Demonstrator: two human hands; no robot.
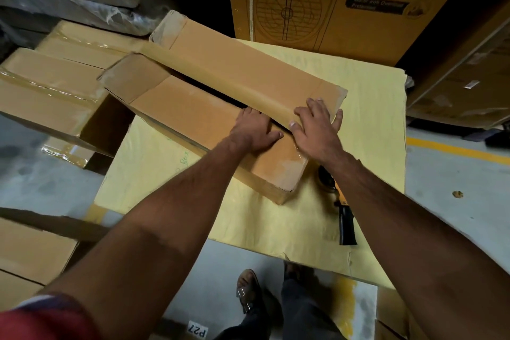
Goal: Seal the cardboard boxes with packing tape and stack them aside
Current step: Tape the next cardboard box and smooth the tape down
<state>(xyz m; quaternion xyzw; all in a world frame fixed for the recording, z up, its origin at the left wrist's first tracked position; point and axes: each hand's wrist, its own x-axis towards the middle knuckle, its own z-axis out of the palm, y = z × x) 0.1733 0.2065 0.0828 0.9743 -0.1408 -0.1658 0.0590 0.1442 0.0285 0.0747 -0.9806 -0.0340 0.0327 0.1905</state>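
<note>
Head view, yellow sheet [367,124] under cardboard box [193,107], grey floor [452,174]

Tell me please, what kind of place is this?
Probably a warehouse or packing area: taped cardboard boxes stacked on a concrete floor with a yellow line, and a large printed fan carton beyond the long box under both hands.

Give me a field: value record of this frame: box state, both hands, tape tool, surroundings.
box: long cardboard box on a yellow sheet, flaps nearly closed, dark gap along the seam, no tape across it
left hand: pressing flat on the near flap
right hand: pressing flat on the far flap
tape dispenser: on the sheet, partly under the right forearm
surroundings: taped boxes at left
</note>
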